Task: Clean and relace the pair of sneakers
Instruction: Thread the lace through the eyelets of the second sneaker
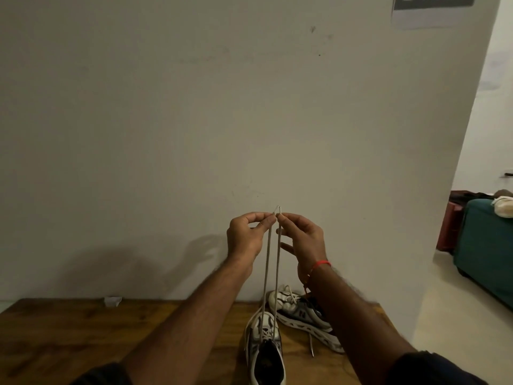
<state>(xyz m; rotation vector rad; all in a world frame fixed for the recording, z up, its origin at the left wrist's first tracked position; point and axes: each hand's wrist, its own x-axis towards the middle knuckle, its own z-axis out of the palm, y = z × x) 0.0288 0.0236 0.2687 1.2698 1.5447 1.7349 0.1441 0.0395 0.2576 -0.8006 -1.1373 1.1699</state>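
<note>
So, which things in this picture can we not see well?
Head view:
- Near sneaker: heel cut off by the bottom edge.
- Far sneaker: partly hidden behind the right forearm.
- Lace tips: too small to compare.
- Sign on the wall: cut off by the top edge, unreadable.

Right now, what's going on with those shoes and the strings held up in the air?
A person is relacing a sneaker. The left hand and the right hand each pinch one end of the shoelace, holding both tips side by side, high above the near sneaker standing on the wooden table. The lace runs down into that shoe's eyelets. The second sneaker lies on its side just behind, near the wall, with its own lace hanging loose.
</note>
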